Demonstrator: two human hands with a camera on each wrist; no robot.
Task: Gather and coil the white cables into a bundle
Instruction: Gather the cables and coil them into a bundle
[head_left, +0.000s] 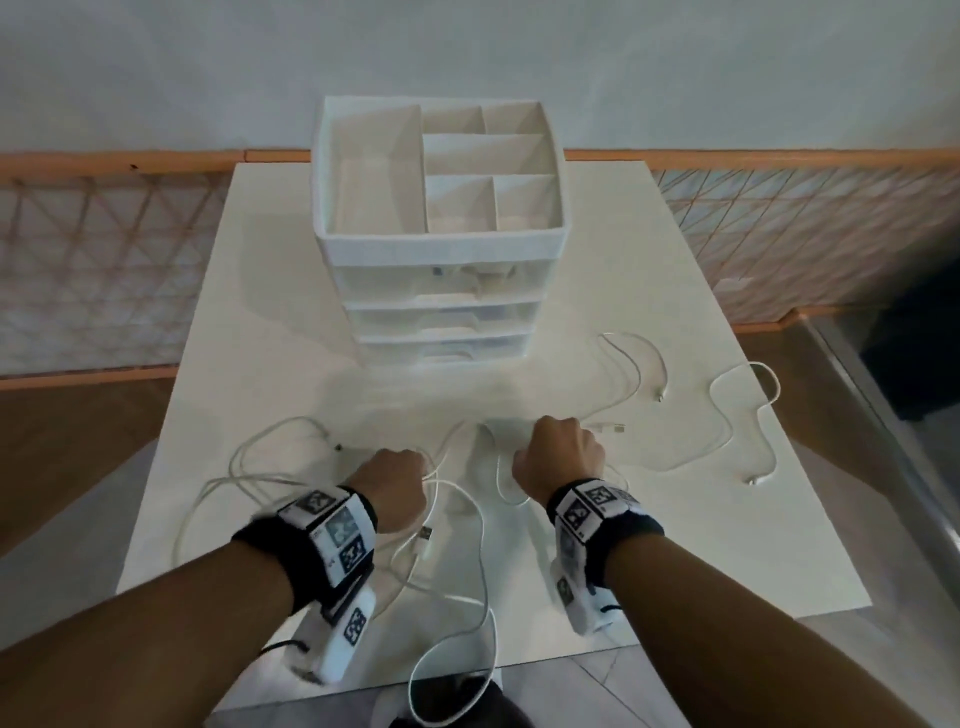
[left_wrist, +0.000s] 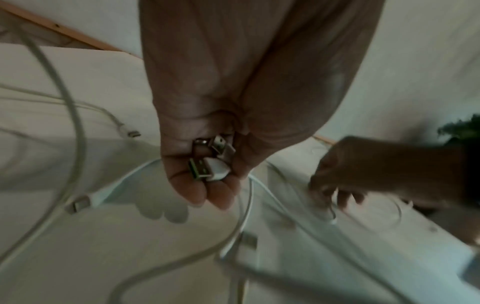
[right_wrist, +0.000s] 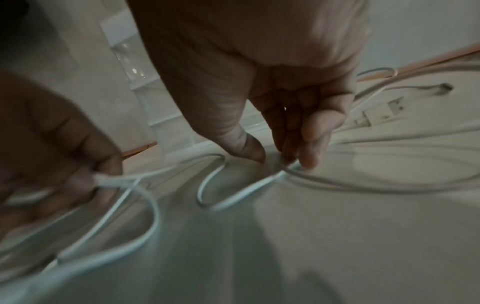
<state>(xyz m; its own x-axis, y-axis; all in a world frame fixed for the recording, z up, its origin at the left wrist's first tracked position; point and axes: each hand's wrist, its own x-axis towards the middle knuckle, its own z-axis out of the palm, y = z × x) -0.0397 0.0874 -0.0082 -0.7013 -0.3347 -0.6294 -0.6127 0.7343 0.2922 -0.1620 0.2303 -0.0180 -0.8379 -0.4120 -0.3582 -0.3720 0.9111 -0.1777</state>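
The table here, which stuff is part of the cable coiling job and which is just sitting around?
Part of the job:
white cables
USB plugs held in the left hand
right hand, at a cable

Just there:
drawer organizer
table

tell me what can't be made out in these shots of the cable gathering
- Head view: left hand and right hand show only their backs; grips hidden.
- Head view: drawer unit contents, blurred by frosted fronts.
- Right wrist view: whether fingertips pinch the white cable; motion blur.

left hand (head_left: 397, 480) fisted, right hand (head_left: 563, 457) fingertips down
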